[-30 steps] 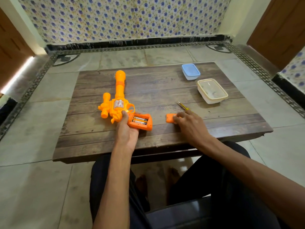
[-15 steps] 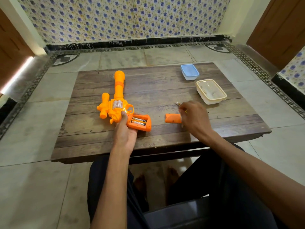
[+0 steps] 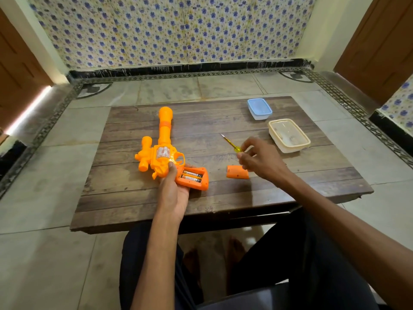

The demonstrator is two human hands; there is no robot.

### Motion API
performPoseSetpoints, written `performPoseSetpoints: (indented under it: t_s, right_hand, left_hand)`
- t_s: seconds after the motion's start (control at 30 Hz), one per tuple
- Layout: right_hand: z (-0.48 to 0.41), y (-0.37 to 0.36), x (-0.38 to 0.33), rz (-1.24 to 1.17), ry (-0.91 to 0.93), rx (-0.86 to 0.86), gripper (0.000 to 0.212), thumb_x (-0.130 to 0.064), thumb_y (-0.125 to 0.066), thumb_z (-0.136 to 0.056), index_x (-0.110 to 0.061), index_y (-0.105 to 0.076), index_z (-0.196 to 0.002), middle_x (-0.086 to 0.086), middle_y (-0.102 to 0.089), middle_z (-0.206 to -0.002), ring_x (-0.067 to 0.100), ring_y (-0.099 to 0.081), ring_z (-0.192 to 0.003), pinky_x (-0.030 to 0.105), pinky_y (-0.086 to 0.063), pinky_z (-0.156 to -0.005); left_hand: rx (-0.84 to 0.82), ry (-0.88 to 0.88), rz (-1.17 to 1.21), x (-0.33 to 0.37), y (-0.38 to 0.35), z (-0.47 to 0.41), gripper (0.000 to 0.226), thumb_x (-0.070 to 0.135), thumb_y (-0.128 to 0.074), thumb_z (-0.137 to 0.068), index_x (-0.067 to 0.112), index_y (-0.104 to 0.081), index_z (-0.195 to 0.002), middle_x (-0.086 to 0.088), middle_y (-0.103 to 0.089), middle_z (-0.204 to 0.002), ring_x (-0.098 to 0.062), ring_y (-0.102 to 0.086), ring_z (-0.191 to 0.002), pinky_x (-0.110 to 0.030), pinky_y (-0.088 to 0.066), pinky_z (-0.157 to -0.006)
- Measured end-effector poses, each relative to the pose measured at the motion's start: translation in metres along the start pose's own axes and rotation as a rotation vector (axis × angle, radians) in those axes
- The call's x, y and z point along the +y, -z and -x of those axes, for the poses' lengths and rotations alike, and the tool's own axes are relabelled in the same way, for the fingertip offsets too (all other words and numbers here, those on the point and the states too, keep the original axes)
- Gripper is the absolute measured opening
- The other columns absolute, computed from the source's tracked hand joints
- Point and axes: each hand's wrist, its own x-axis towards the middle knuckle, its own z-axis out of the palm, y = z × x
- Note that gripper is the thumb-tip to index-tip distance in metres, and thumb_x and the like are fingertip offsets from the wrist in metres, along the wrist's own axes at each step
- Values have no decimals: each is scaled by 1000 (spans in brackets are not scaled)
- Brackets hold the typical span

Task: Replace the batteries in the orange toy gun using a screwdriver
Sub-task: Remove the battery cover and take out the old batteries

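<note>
Head view showed the orange toy gun [image 3: 164,153] lying flat on the wooden table [image 3: 223,198], barrel pointing away. Its grip compartment sat open, two batteries [image 3: 191,176] side by side inside. The left hand [image 3: 174,189] wrapped the grip, thumb pressed near the trigger guard. The loose orange cover [image 3: 237,172] lay on the table just right of the grip. Above it, the right hand [image 3: 261,161] pinched the yellow screwdriver [image 3: 231,144] by its handle between thumb and fingertips, tip aimed away. Two plastic containers, one blue-lidded [image 3: 259,109] and one cream [image 3: 289,135], stood at the far right.
</note>
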Motion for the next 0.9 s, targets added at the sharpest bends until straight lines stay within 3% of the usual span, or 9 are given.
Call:
performPoseSetpoints:
  t_s: [0.1, 0.27, 0.33, 0.43, 0.57, 0.7, 0.83, 0.9]
  right_hand:
    - [16, -9, -27, -128, 99, -115, 13, -27, -74, -86, -16, -71, -90, 6, -73, -72, 15, -69, -61, 27, -57, -56]
    - [20, -29, -53, -331, 85, -101, 16, -30, -79, -81, -15, -76, -84, 4, -71, -69, 5, -58, -56, 21, -47, -53]
    - [16, -36, -59, -353, 101, -72, 17, -29, -80, -79, -13, -76, -82, 1, -71, -68, 4, -60, -59, 16, -45, -52]
    - [6, -46, -65, -238, 147, -28, 18, -33, -78, -82, -15, -73, -80, -4, -71, -69, 2, -63, -61, 16, -47, -54]
    - [1, -53, -71, -8, 235, 46, 16, -28, -74, -82, -13, -71, -77, -11, -69, -69, -5, -61, -57, 7, -41, -52]
    - [-1, -53, -74, 89, 283, 69, 13, -27, -73, -81, -16, -68, -76, -8, -68, -71, -2, -62, -61, 11, -45, -55]
    - [-3, -53, -75, 121, 323, 75, 12, -26, -73, -79, -18, -66, -74, -14, -63, -63, -11, -59, -55, 4, -42, -51]
    - [-4, -55, -75, 119, 344, 62, 13, -25, -74, -80, -16, -67, -76, -11, -66, -66, -7, -62, -59, 10, -48, -56]
  left_hand:
    - [2, -9, 11, 2, -2, 3, 47, 33, -52, -101, 17, -43, -144, -14, -65, -128, -29, -63, -117, -51, -49, -101]
    - [-4, -7, -5, 1, -1, 5, 53, 37, -51, -99, 18, -40, -147, -16, -60, -136, -31, -61, -121, -52, -45, -106]
    - [11, -1, -7, 3, -1, 5, 52, 38, -50, -100, 15, -41, -146, -19, -61, -134, -29, -65, -115, -49, -50, -101]
    - [25, 5, -18, 3, -3, 6, 51, 38, -49, -101, 15, -42, -146, -17, -64, -131, -27, -67, -111, -44, -55, -94]
    - [23, 17, -30, 1, -2, 5, 52, 40, -49, -100, 19, -40, -147, -17, -62, -133, -31, -64, -118, -52, -47, -105]
    - [24, 13, -20, 2, -1, 4, 53, 41, -48, -101, 20, -38, -149, -16, -61, -135, -31, -63, -119, -52, -48, -104]
    - [41, 15, -3, 3, -4, 5, 52, 38, -48, -101, 19, -38, -148, -16, -61, -134, -30, -63, -118, -52, -48, -104]
    - [42, 21, -1, 2, -4, 5, 53, 39, -49, -101, 19, -38, -148, -16, -62, -133, -31, -63, -118, -52, -48, -104]
